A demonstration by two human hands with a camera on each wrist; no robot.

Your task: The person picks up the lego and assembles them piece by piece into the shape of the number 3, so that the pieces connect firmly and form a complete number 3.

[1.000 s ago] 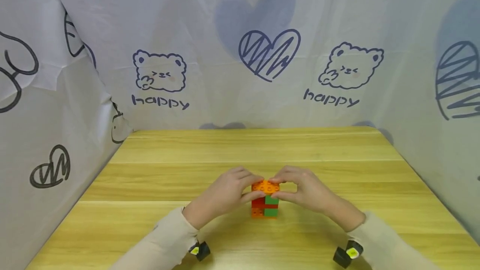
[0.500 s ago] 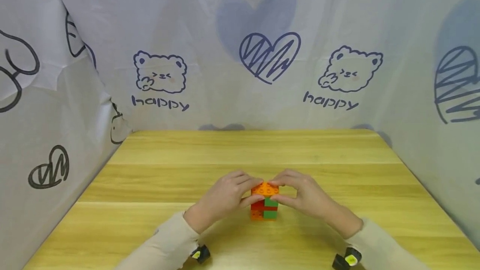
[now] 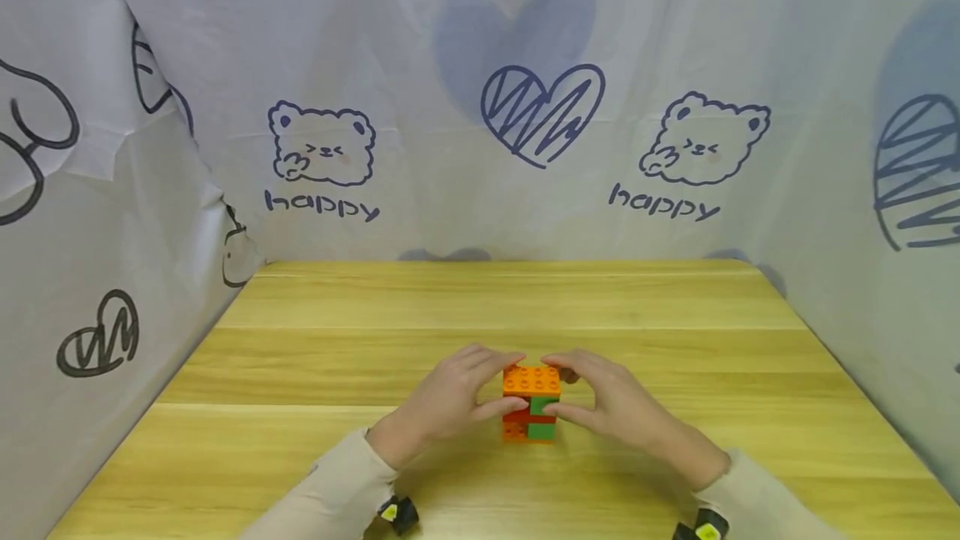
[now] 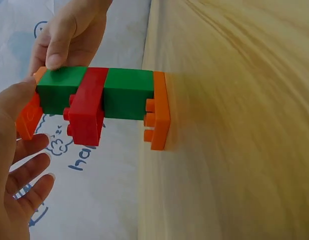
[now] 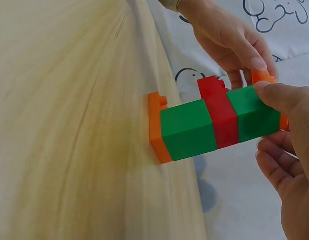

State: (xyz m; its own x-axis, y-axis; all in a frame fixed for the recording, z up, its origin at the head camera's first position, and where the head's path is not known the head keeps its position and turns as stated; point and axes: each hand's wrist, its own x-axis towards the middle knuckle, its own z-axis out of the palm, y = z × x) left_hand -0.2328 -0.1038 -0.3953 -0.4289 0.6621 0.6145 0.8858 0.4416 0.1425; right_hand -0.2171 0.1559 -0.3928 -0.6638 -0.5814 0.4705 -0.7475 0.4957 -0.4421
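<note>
A small tower of toy building bricks stands upright on the wooden table. From the bottom it has an orange plate (image 4: 162, 112), a green block (image 5: 188, 129), a red plate (image 4: 88, 107), a second green block (image 5: 253, 114) and an orange plate (image 3: 531, 379) with studs on top. My left hand (image 3: 448, 394) holds the top from the left, its thumb against the top orange plate's edge in the left wrist view. From the right, my right hand (image 3: 618, 400) grips the tower, thumb on the upper green block. Both hands' index fingers reach round the back, partly hidden.
The wooden table (image 3: 337, 298) reaches back to a pale cloth (image 3: 450, 215) printed with bears and hearts. More cloth hangs at both sides. A small black device sits at each wrist, below the sleeves (image 3: 341, 477).
Both thumbs have slid slightly down the front of the tower. More of the top orange plate's studs show between the hands. The tower has stayed in place.
</note>
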